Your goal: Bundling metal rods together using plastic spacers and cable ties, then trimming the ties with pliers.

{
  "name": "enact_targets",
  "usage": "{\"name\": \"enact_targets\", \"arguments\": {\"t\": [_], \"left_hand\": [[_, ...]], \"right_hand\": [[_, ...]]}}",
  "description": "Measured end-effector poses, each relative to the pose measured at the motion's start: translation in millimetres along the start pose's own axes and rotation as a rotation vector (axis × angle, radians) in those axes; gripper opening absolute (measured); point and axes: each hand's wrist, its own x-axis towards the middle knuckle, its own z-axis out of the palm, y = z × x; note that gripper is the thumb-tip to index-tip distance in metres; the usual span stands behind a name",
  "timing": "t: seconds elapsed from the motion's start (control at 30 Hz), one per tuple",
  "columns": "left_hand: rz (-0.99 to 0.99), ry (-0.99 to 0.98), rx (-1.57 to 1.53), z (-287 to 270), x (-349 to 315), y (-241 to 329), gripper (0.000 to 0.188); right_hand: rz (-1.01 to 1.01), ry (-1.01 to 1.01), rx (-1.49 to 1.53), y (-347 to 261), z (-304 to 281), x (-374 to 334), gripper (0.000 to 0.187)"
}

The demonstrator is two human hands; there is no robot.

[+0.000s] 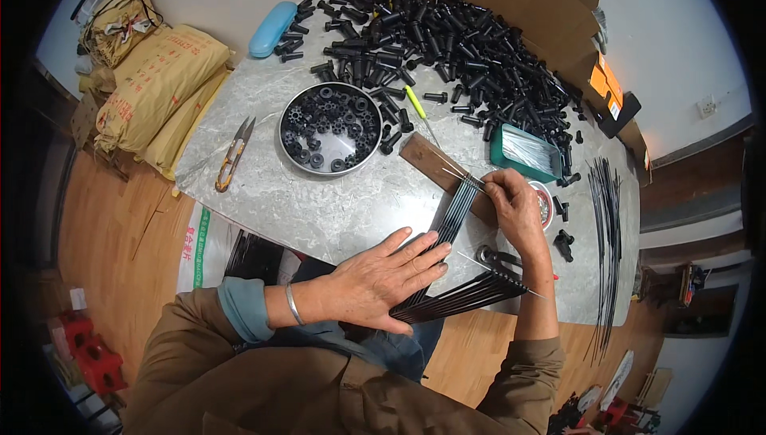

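Observation:
My left hand lies flat with its fingers stretched across a row of thin black rods. The rods fold back under it and fan out to the right as a lower row, with a thin wire through its end. At the far end of the upper row, my right hand pinches a thin metal wire by the rod tips; the fingers partly hide it. Beneath those tips lies a brown wooden board. Close to my right wrist sits a black ring-handled tool, partly covered.
A large heap of black plastic tubes covers the far table. Left of the board stands a round tin of small black parts, then thread snips. A green box of wires and loose black rods lie right.

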Motion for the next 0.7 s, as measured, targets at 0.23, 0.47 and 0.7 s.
{"name": "enact_targets", "arguments": {"t": [0.23,0.47,0.7], "left_hand": [[0.008,0.017,0.001,0,-1,-1,0.085],[0.014,0.017,-0.022,1,-1,-1,0.084],[0.009,0.012,-0.013,2,-1,-3,0.085]], "right_hand": [[0.133,-0.049,0.169,1,0,8,0.007],[0.08,-0.007,0.135,2,3,7,0.012],[0.033,0.005,-0.153,-8,-9,-1,0.013]]}}
